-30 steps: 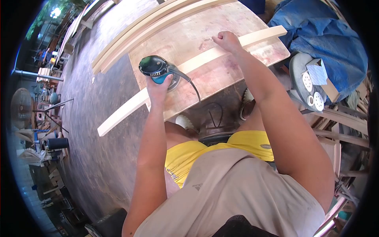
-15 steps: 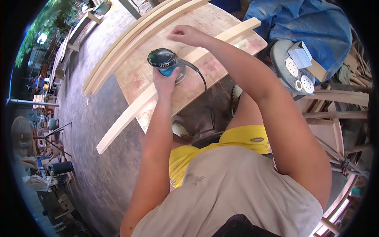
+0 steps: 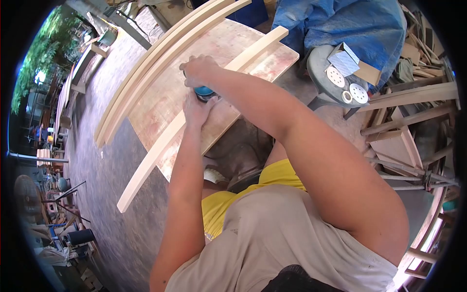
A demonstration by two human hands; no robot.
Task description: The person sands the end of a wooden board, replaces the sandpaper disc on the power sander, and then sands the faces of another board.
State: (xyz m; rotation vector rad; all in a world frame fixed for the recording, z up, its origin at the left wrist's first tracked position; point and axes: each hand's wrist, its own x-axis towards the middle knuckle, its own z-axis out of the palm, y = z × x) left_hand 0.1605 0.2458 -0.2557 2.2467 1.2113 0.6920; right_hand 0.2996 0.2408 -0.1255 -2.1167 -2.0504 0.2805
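Both hands clasped on sander, apparently atop curved strip; sanding discs nearby.

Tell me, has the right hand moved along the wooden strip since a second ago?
Yes. The right hand left the strip's far end and now covers the sander.

A teal sander on a pale wood strip, above a reddish-stained tabletop, with a blue tarpaulin, yellow shorts and white dotted sanding discs.
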